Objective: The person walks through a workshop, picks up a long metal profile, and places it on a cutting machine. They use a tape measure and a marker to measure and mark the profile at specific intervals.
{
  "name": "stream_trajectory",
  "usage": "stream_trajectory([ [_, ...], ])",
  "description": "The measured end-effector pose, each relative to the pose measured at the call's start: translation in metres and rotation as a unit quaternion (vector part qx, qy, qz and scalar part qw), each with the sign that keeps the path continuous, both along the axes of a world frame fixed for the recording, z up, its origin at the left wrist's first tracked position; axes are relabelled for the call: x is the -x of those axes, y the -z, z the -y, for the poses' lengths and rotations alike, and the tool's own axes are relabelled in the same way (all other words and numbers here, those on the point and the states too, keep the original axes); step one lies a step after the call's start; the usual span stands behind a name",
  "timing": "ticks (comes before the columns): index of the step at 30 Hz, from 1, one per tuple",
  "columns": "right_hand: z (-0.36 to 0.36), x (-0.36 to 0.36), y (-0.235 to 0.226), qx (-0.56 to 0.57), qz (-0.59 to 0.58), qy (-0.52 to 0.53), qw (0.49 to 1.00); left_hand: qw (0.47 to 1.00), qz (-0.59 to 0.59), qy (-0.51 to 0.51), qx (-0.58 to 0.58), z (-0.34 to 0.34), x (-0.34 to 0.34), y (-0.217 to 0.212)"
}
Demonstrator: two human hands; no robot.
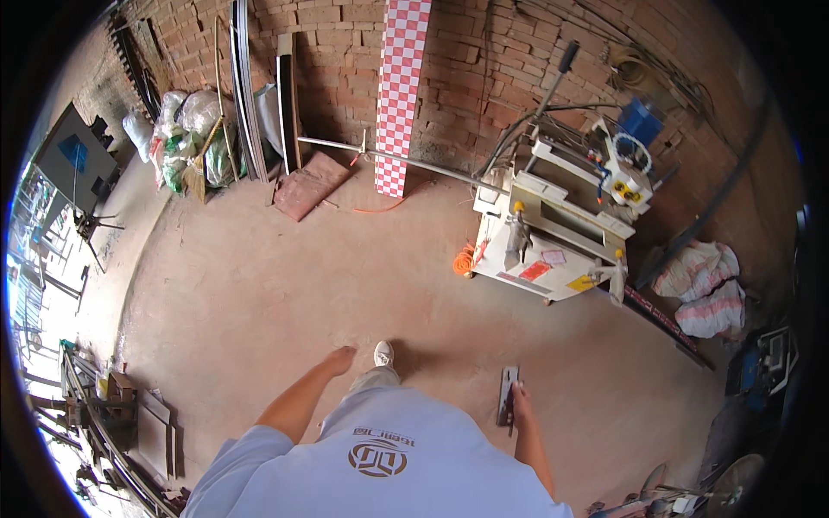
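My left hand [343,359] hangs out in front of me over the floor, its fingers curled closed, with nothing seen in it. My right hand [522,404] is closed around a flat, narrow grey metal piece [508,387] with dark slots or holes, carried at my right side. The far end of that piece sticks out past my fingers. A darker part shows along its near end, partly hidden by the hand; its exact kind I cannot make out. One white shoe [383,353] shows ahead of my body.
A white machine [553,233] with a long bar stands ahead to the right. Woven sacks [710,289] lie beyond it. Along the brick wall are a checkered panel [401,95], upright profiles [246,95] and filled bags [199,129]. Boards [155,432] lean at the left.
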State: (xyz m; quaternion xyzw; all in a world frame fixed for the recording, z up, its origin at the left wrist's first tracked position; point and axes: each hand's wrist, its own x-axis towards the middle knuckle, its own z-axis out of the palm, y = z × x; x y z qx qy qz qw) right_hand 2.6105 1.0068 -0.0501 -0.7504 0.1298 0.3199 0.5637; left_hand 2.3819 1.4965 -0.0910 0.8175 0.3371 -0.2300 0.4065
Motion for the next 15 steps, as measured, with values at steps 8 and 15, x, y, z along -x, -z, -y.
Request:
stream_trajectory([
  [8,0.012,0.021,0.036,0.161,-0.053,-0.065,0.983,0.997,-0.039,-0.041,-0.042,-0.159,-0.036,0.071],
  [15,-0.023,-0.020,0.081,0.149,-0.141,-0.142,0.968,0.994,-0.026,-0.099,-0.044,-0.208,-0.165,0.027],
])
